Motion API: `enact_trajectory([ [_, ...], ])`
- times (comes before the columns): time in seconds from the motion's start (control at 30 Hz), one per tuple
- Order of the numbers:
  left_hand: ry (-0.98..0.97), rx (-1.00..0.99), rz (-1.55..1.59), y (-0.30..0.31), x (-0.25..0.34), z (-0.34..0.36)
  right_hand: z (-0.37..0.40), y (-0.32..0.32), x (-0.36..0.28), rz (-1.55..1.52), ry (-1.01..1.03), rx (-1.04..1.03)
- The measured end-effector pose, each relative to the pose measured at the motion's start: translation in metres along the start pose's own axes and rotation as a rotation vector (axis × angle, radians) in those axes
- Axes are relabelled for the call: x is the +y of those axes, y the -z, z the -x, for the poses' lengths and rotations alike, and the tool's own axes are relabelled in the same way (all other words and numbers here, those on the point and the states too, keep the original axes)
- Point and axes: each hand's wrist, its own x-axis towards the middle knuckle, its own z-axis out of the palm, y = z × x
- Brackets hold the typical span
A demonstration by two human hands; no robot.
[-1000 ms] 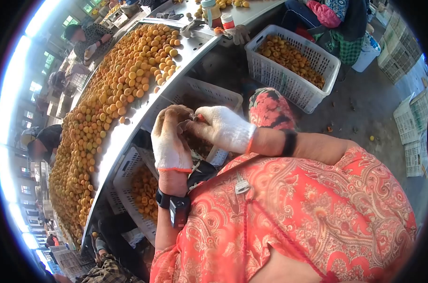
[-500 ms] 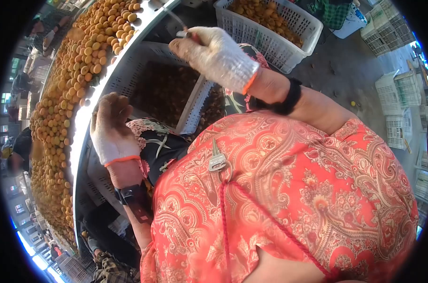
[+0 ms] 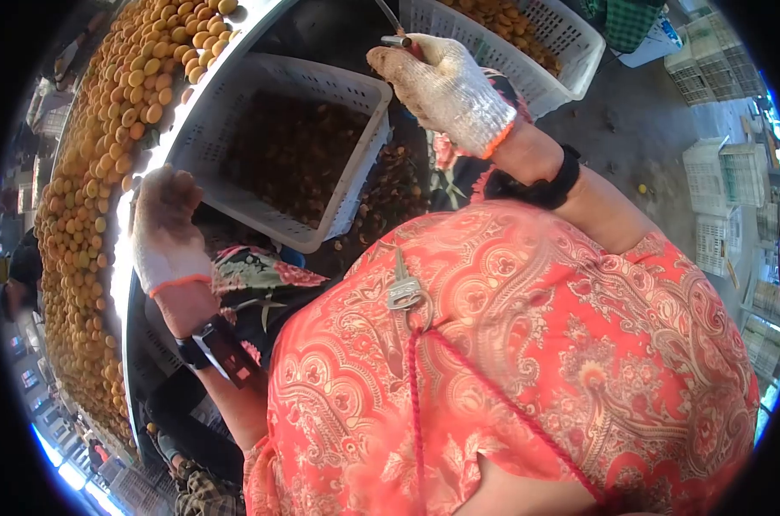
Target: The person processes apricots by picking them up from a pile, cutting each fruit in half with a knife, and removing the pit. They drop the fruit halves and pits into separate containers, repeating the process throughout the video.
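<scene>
My left hand (image 3: 171,228), in a white glove with brown-stained fingers, is at the metal table edge (image 3: 125,249) beside the heaped orange fruit. Its fingers are curled, and whatever they hold, if anything, is hidden. Higher up, my right hand (image 3: 454,90), also gloved, is closed around a thin metal tool (image 3: 396,40). Between and below the hands stands a white crate (image 3: 347,211) with dark brown pieces (image 3: 291,155) inside. The orange fruit (image 3: 85,206) covers the table on the left.
Another white crate (image 3: 579,73) holds orange pieces at the top. Brown bits (image 3: 394,181) lie beside the nearer crate. Stacked crates (image 3: 712,64) stand at the right. Part of another person, a checked green garment (image 3: 624,24), shows at the top, and a person's legs (image 3: 192,421) at lower left.
My left hand has moved left and up to the table edge. My right hand has shifted right and slightly up with the tool. More of the nearer crate shows.
</scene>
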Motion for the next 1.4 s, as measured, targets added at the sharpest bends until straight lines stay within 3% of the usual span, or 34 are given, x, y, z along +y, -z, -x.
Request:
enact_trajectory([
  [0.13,0.064,0.04,-0.246,-0.004,-0.003,-0.038,-0.015,-0.006,0.006,-0.006,-0.062,-0.016],
  [0.23,0.256,-0.17,-0.452,-0.034,-0.026,-0.052,-0.021,-0.008,0.005,-0.038,-0.072,0.03],
  [0.3,0.359,-0.299,-0.606,-0.034,-0.063,-0.081,-0.031,-0.008,0.007,-0.08,-0.127,0.029],
  [0.4,0.561,-0.132,-0.686,-0.012,-0.145,-0.134,-0.04,-0.002,0.009,-0.075,-0.168,0.019],
  [0.43,0.61,-0.196,-0.756,0.013,-0.176,-0.165,-0.045,0.0,0.013,-0.003,-0.155,0.019],
  [0.47,0.604,-0.124,-0.754,0.011,-0.186,-0.171,-0.05,0.002,0.016,0.07,-0.141,0.017],
  [0.53,0.469,-0.159,-1.197,0.08,-0.272,-0.239,-0.055,0.006,0.024,-0.01,-0.33,0.035],
  [0.57,0.473,-0.161,-1.198,0.095,-0.291,-0.252,-0.058,0.011,0.038,-0.123,-0.396,0.049],
  [0.63,0.236,-0.073,-1.497,0.124,-0.322,-0.27,-0.062,0.011,0.051,-0.225,-0.479,0.089],
  [0.7,0.19,-0.17,-1.459,0.191,-0.377,-0.3,-0.068,0.007,0.047,-0.183,-0.467,0.158],
  [0.77,0.137,-0.267,-1.412,0.216,-0.396,-0.308,-0.077,0.016,0.06,-0.195,-0.539,0.147],
  [0.83,-0.813,-0.717,-2.229,0.201,-0.373,-0.288,-0.086,0.014,0.046,-0.023,-0.595,0.144],
  [0.87,-0.826,-0.72,-2.207,0.177,-0.359,-0.283,-0.078,0.0,0.038,-0.025,-0.631,0.218],
  [0.93,0.241,-0.592,-2.197,0.099,-0.322,-0.27,-0.082,0.008,0.048,0.075,-0.691,0.215],
  [0.97,0.206,-0.759,-2.276,0.078,-0.295,-0.257,-0.083,0.009,0.054,0.041,-0.721,0.222],
  [1.0,0.209,-0.752,-2.27,0.118,-0.338,-0.258,-0.085,0.009,0.052,0.072,-0.757,0.213],
  [1.07,-0.115,-0.255,-1.945,0.184,-0.428,-0.305,-0.086,0.014,0.058,0.12,-0.755,0.21],
  [1.1,0.145,-0.297,-1.897,0.148,-0.389,-0.29,-0.075,0.007,0.054,0.13,-0.756,0.217],
  [1.17,0.188,-0.246,-1.913,0.1,-0.345,-0.274,-0.076,0.013,0.061,0.09,-0.71,0.253],
  [1.23,0.212,-0.202,-1.929,0.104,-0.357,-0.276,-0.075,0.018,0.068,0.046,-0.696,0.245],
  [1.4,-0.227,-0.661,-2.205,0.194,-0.419,-0.305,-0.066,0.027,0.073,-0.143,-0.701,0.24],
])
